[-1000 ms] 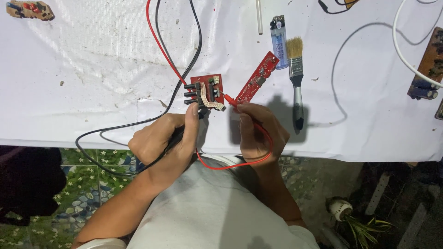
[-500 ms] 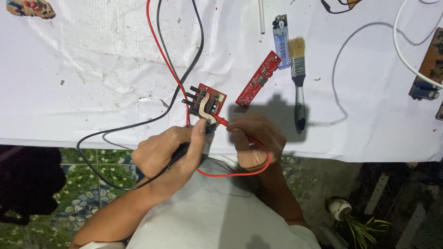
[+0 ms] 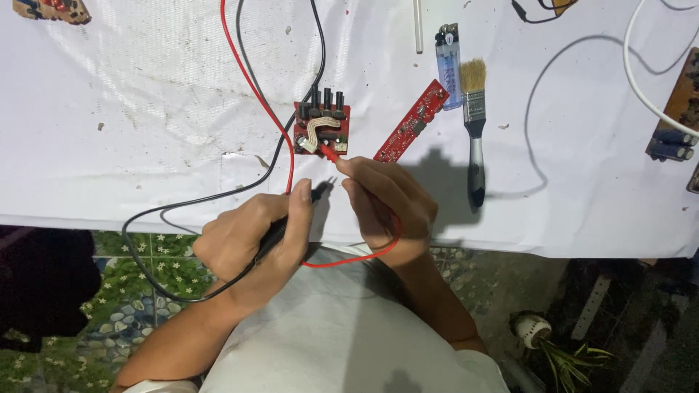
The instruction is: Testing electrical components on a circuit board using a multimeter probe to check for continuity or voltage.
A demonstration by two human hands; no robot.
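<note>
While the small red circuit board [image 3: 322, 129] lay flat on the white-covered surface [image 3: 131, 131], both hands worked just below it at the near edge. The right hand [image 3: 389, 207] had its grip closed on the red probe [image 3: 329, 152], pinched between thumb and forefinger, and the probe's tip touched the board's lower edge beside a pale curved strip. The left hand [image 3: 251, 244] had its grip wrapped around the black probe [image 3: 291, 218], whose metal tip pointed up toward the board but stopped short of it, over bare cloth. A red lead [image 3: 251, 80] and a black lead [image 3: 318, 51] ran up the surface and off the top of the view; the red one also looped under the right wrist. Just right of the small board lay a long narrow red board [image 3: 411, 122], tilted. Beyond it lay a blue lighter [image 3: 448, 65] and a paintbrush [image 3: 474, 124] with a black handle, side by side. A brown board [image 3: 673, 109] sat at the far right edge.
</note>
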